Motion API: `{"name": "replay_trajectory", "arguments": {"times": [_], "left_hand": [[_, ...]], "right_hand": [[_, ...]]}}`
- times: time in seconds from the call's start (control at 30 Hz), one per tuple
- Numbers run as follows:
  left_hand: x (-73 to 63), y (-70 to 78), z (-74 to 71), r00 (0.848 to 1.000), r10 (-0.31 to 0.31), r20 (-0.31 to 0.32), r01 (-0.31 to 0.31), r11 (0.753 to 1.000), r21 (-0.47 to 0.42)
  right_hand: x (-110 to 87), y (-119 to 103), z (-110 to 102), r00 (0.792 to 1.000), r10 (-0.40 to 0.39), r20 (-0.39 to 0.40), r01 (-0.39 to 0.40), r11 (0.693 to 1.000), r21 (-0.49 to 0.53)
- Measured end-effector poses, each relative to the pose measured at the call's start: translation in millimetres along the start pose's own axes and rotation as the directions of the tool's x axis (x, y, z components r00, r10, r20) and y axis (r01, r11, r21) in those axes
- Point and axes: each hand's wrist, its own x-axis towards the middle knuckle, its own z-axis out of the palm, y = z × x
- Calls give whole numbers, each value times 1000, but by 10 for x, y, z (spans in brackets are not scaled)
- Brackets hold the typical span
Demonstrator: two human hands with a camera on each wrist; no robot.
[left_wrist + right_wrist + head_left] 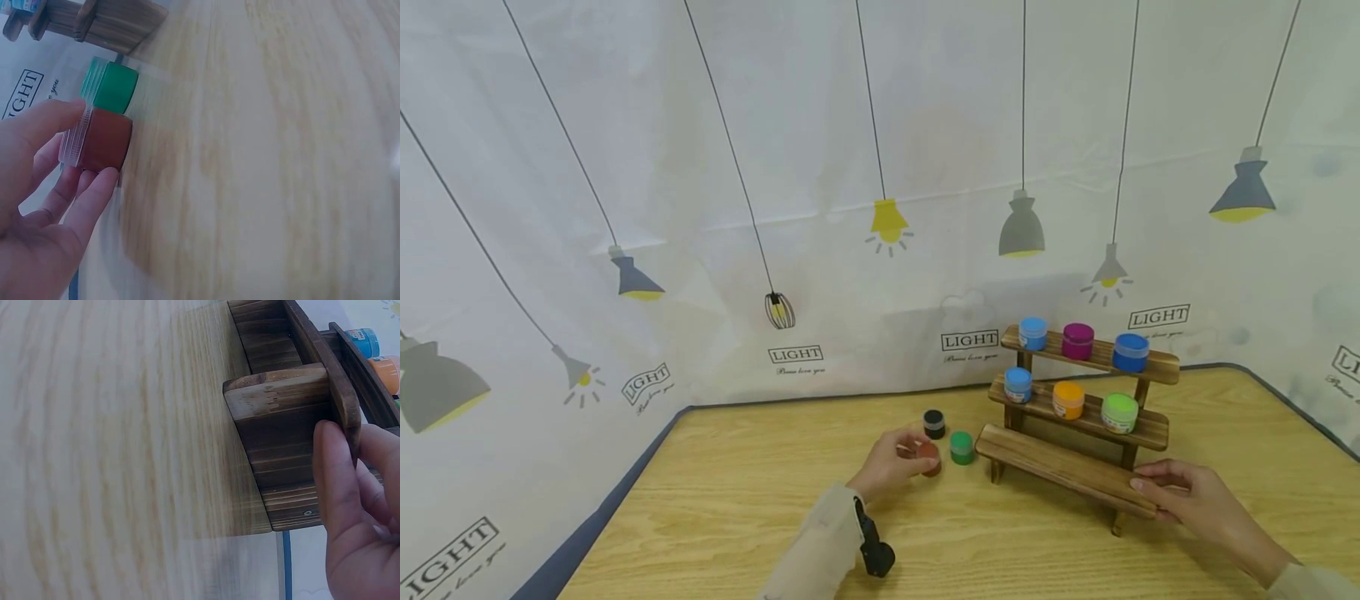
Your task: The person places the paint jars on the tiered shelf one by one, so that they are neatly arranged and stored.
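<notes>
My left hand (886, 460) holds a small reddish-brown jar (929, 460) with a clear screw lid between thumb and fingers, at the table's middle. In the left wrist view the brown jar (106, 140) stands right beside a green jar (117, 86). A black jar (934, 424) sits just behind them. To the right stands a three-tier wooden rack (1060, 463), its lowest board bare. My right hand (1202, 502) grips the right end of that board, thumb and fingers on opposite faces, as the right wrist view shows at the board (344, 400).
Three jars, light blue, purple (1078, 342) and blue, stand on the rack's top tier. The middle tier bears light blue, orange (1068, 400) and lime green jars. Behind the wooden table (730, 500) hangs a white cloth (820, 250) printed with lamps.
</notes>
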Motion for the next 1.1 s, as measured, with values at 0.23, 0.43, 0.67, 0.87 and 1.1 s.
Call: {"name": "replay_trajectory", "arguments": {"times": [0.23, 0.43, 0.67, 0.87, 1.1], "left_hand": [[-25, -26, -24, 1000, -23, 14, 24, 999, -24], [-22, -46, -17, 1000, -12, 27, 13, 999, -38], [-14, -26, -14, 1000, 14, 20, -13, 1000, -25], [-39, -4, -11, 1000, 7, 27, -5, 998, -65], [-43, -33, 11, 1000, -1, 14, 2, 996, -89]], "right_hand": [[-19, -14, 7, 1000, -30, -5, 30, 999, -25], [-22, -31, 12, 1000, -10, -9, 9, 999, -38], [-26, -36, 14, 1000, -28, -7, 27, 999, -29], [-32, -36, 19, 1000, -24, -11, 24, 999, -31], [-35, -41, 21, 1000, -23, -16, 22, 999, -31]]}}
